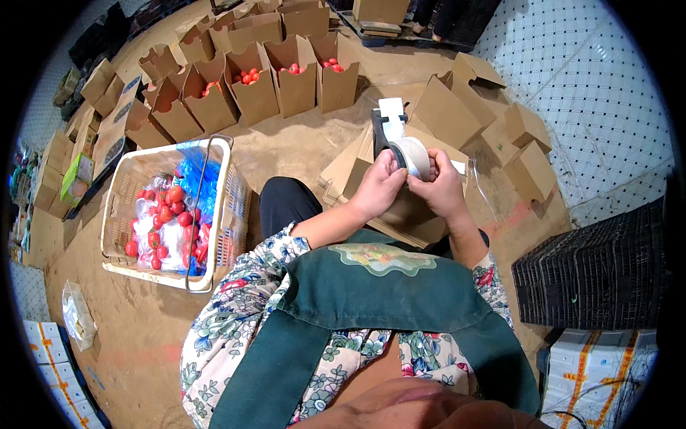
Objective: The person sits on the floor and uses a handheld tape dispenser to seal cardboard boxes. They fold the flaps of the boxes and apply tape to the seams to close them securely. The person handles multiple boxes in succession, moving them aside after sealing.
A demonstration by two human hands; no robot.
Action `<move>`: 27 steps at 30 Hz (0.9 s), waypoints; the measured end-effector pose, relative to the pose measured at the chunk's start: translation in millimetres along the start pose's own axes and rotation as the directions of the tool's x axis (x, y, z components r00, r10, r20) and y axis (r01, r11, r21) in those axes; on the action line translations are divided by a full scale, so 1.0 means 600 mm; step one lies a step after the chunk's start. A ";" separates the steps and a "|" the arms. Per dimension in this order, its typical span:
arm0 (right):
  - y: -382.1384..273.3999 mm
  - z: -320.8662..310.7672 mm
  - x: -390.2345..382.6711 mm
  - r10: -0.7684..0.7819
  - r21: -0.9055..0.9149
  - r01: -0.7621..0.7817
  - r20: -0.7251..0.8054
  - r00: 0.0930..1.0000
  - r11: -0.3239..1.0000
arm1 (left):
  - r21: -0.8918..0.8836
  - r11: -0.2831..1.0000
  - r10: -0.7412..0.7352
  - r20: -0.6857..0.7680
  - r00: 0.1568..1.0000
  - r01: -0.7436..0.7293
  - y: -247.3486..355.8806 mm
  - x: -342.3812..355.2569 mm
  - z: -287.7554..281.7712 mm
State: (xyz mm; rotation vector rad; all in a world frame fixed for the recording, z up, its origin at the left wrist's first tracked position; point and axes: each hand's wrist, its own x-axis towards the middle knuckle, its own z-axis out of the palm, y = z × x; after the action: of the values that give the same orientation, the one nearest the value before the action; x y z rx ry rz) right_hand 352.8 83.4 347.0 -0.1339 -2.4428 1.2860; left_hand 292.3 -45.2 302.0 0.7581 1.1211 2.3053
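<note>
In front of my chest I hold a black tape dispenser [379,134] carrying a roll of pale tape [414,153]. My left hand [376,189] is closed round the dispenser's near end. My right hand [441,189] pinches at the right edge of the roll, its thumb bent inward; some fingers are hidden behind it. A white piece [391,109] shows at the far end of the dispenser. Below my hands lie flattened brown cardboard pieces [343,170], partly covered by my arms.
On my left stands a white plastic basket [234,214] with tomatoes [166,213] and blue plastic [198,179]. Beyond it, open cardboard boxes [251,104] hold tomatoes. More cardboard boxes [444,107] sit ahead right. Black crates [589,275] and white boxes [592,372] are at my right.
</note>
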 end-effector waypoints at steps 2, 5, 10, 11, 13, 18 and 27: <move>-0.017 0.007 0.002 -0.124 -0.260 0.105 -0.060 0.990 0.960 | 0.073 0.994 0.081 -0.011 0.997 -0.080 -0.019 0.009 -0.013; -0.036 -0.002 0.004 -0.236 -0.203 0.228 -0.018 0.972 0.952 | -0.056 0.998 -0.005 -0.041 0.999 0.003 0.003 0.021 -0.018; -0.040 -0.045 0.016 -0.347 -0.224 0.319 -0.098 0.933 0.921 | -0.490 0.867 -0.090 0.024 0.996 0.090 0.067 0.031 -0.064; -0.040 -0.050 0.018 -0.341 -0.222 0.308 -0.129 0.931 0.925 | -0.536 0.835 -0.109 0.058 0.992 0.123 0.070 0.031 -0.078; -0.039 -0.046 0.014 -0.408 -0.273 0.379 -0.054 0.911 0.884 | -0.644 0.748 -0.179 0.039 0.983 0.162 0.065 0.033 -0.093; -0.036 -0.010 0.016 -0.588 -0.381 0.574 0.091 0.803 0.725 | -0.793 0.574 -0.190 0.114 0.975 0.204 0.059 0.030 -0.101; -0.037 0.004 0.034 -0.480 -0.173 0.497 0.132 0.868 0.851 | -0.526 0.835 -0.113 0.125 0.986 0.163 0.057 0.018 -0.073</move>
State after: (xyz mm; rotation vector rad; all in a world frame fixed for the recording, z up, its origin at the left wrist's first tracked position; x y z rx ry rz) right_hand 335.0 73.8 369.6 0.4748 -2.4447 0.8299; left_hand 250.3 -82.1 310.1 0.5297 0.4253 2.2682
